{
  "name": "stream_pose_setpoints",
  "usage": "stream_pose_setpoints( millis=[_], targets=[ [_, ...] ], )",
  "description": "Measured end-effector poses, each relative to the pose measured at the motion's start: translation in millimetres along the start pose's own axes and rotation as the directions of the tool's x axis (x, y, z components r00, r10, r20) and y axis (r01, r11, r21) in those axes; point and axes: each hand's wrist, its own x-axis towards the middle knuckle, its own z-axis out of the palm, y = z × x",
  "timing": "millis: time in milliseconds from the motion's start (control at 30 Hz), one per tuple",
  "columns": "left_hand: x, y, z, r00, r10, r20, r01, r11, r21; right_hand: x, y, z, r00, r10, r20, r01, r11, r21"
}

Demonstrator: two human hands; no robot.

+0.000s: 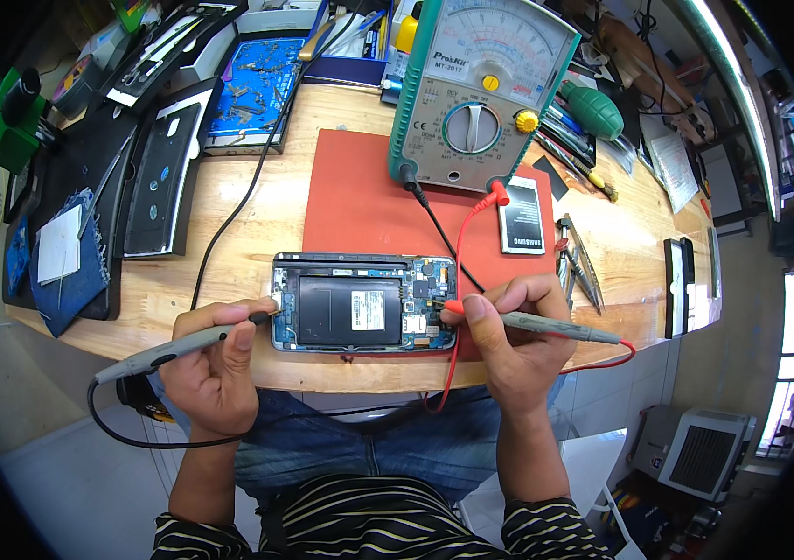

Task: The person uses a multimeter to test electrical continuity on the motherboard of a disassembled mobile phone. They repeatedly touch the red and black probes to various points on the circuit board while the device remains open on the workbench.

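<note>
An opened smartphone (322, 322) lies sideways near the table's front edge, its circuit boards and battery bay exposed. My left hand (215, 373) pinches a grey test probe (168, 351) with a black cable, its tip at the phone's left end. Between the fingers of my right hand (518, 350) is a grey probe with a red tip (560, 328), which points at the board on the phone's right end. Whether either tip touches metal is too small to tell. Both leads run to an analog multimeter (486, 93) with a green case, standing behind the phone.
An orange-red mat (350, 191) lies under the multimeter and part of the phone. A phone battery (521, 217) rests beside tweezers (582, 266) on the right. At the back left is a blue tray of small parts (257, 84); dark boxes (166, 173) stand farther left.
</note>
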Motion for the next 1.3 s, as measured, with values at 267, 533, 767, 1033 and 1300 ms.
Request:
stream_pose_setpoints(
  millis=[267,533,767,1033,1300],
  targets=[
    [-1.1,2.8,0.7,0.999,-0.051,0.019,0.051,0.999,-0.004,-0.5,0.1,0.0,1.000,0.004,-0.007,-0.004,1.000,0.003],
    [-2.4,1.0,-0.4,0.999,-0.034,0.013,0.034,0.999,0.025,0.3,2.5,-0.5,0.998,-0.064,-0.017,0.065,0.996,0.054],
    [-0.6,0.1,-1.1,1.000,-0.008,0.011,0.007,1.000,0.025,0.4,1.9,0.0,0.999,-0.049,-0.021,0.050,0.998,0.046],
    [-0.7,-0.3,0.2,1.000,-0.004,0.002,0.004,1.000,-0.015,0.5,2.9,0.5,0.997,-0.073,-0.018,0.074,0.997,0.035],
    [-0.4,-0.9,-1.3,1.000,0.010,0.014,-0.010,1.000,0.022,0.7,2.7,-0.2,0.998,-0.058,0.000,0.058,0.998,0.034]
  ],
)
